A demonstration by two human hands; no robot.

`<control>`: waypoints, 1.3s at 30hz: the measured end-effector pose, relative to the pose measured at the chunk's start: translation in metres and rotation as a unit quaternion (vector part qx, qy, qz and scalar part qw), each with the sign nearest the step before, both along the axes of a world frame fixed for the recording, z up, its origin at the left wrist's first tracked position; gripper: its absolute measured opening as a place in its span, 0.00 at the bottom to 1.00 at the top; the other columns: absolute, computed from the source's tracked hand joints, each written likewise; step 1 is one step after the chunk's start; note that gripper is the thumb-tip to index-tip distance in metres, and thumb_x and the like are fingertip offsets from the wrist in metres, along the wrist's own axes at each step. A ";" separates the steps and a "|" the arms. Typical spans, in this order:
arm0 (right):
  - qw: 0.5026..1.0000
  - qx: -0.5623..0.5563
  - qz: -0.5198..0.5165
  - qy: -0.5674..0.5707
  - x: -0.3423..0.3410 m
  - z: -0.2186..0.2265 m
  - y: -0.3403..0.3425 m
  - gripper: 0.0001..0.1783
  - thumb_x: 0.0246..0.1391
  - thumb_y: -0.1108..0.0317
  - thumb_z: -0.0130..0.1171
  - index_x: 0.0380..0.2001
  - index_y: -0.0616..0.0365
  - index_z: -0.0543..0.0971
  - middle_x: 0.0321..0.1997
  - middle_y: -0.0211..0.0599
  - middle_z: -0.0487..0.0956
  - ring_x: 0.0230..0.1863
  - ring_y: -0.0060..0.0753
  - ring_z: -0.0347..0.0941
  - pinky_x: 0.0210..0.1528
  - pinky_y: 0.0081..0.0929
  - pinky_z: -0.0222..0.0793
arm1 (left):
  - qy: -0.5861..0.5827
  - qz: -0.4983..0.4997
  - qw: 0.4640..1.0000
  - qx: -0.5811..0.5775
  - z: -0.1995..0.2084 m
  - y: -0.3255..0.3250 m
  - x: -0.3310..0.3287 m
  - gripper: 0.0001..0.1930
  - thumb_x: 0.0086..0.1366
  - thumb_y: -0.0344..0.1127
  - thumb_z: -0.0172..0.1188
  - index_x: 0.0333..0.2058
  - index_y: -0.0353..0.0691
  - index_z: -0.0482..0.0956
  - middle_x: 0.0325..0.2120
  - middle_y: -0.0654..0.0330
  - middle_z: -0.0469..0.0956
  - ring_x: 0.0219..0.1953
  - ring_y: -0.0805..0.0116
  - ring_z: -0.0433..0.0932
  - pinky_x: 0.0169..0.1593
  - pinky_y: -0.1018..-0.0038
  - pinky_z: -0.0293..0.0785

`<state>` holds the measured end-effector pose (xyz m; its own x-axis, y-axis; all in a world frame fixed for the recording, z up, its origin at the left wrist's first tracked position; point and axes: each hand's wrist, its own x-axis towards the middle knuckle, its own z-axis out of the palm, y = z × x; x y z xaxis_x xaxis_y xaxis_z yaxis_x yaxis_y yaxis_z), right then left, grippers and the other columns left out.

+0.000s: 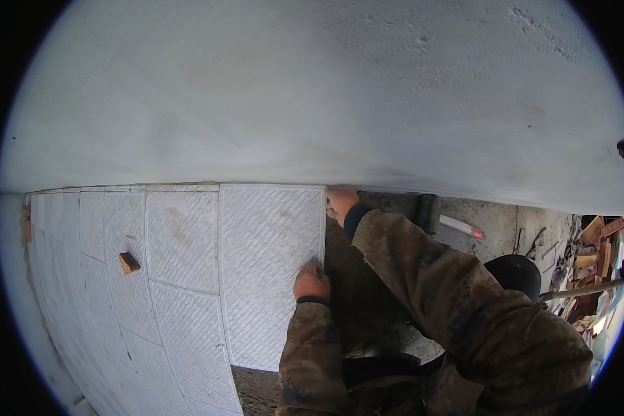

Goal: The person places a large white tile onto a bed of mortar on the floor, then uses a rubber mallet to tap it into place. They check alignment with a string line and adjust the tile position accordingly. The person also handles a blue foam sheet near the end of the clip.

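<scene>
A large pale floor tile (270, 270) with diagonal ridges lies along the foot of the wall, beside several similar tiles. My right hand (341, 204) has its fingers curled at the tile's far right corner, close to the wall. Nearer to me, my left hand (313, 283) grips the same right edge, its fingertips partly hidden. Dark rough mortar bed (353, 277) borders that edge. Just past my right wrist lies a mallet with a black cylindrical head (428, 212) and a white, red-ended handle (462, 227).
A white wall (291, 104) rises along the far side. On the tiles at left sits a small brown block (128, 263). Bare rough concrete (499, 215) stretches right, toward a heap of scrap pieces (596, 256). A dark rounded object (516, 276) stands beside my right arm.
</scene>
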<state>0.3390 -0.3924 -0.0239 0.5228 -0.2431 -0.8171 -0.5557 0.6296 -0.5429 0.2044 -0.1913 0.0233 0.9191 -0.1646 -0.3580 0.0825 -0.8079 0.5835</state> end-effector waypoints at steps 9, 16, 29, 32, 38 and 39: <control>0.998 -0.024 0.060 0.008 -0.006 0.016 -0.004 0.25 0.71 0.64 0.59 0.66 0.62 0.73 0.39 0.37 0.77 0.30 0.31 0.69 0.27 0.35 0.71 | 0.001 -0.035 0.999 0.028 0.000 0.006 0.001 0.06 0.58 0.32 0.60 0.35 0.45 0.82 0.35 0.49 0.84 0.40 0.43 0.82 0.44 0.51 0.78; 0.998 -0.065 0.006 -0.009 -0.007 0.010 0.001 0.14 0.68 0.69 0.58 0.52 0.63 0.81 0.27 0.31 0.76 0.21 0.27 0.68 0.21 0.31 0.65 | -0.017 -0.024 0.998 0.051 -0.004 0.007 -0.003 0.04 0.65 0.36 0.60 0.34 0.45 0.81 0.34 0.50 0.83 0.40 0.43 0.82 0.43 0.51 0.78; 0.996 -0.091 0.017 -0.015 -0.006 0.010 0.008 0.24 0.69 0.66 0.61 0.63 0.66 0.74 0.38 0.39 0.79 0.33 0.34 0.74 0.33 0.38 0.76 | -0.029 -0.027 0.999 -0.016 -0.009 0.014 -0.002 0.04 0.62 0.34 0.60 0.33 0.43 0.80 0.34 0.47 0.83 0.39 0.42 0.81 0.43 0.50 0.77; 0.998 -0.043 -0.014 -0.044 -0.006 0.006 0.007 0.14 0.69 0.65 0.61 0.50 0.65 0.80 0.33 0.35 0.76 0.29 0.33 0.70 0.31 0.39 0.72 | -0.035 -0.033 0.998 -0.029 -0.010 0.015 -0.001 0.03 0.62 0.33 0.60 0.33 0.43 0.80 0.33 0.47 0.82 0.39 0.41 0.81 0.42 0.49 0.77; 0.995 0.016 0.009 -0.093 -0.003 -0.043 -0.010 0.09 0.65 0.70 0.57 0.32 0.62 0.81 0.21 0.33 0.71 0.17 0.33 0.68 0.20 0.36 0.61 | -0.043 -0.030 0.998 -0.023 -0.011 0.011 0.001 0.02 0.60 0.32 0.61 0.32 0.43 0.79 0.32 0.47 0.82 0.37 0.41 0.81 0.42 0.49 0.77; 0.992 -0.019 0.042 -0.115 -0.003 -0.052 -0.010 0.09 0.65 0.69 0.57 0.33 0.63 0.81 0.21 0.34 0.71 0.18 0.33 0.69 0.21 0.36 0.63 | -0.045 -0.029 0.998 -0.021 -0.010 0.011 0.000 0.02 0.59 0.32 0.61 0.32 0.43 0.79 0.32 0.47 0.82 0.37 0.41 0.81 0.41 0.50 0.77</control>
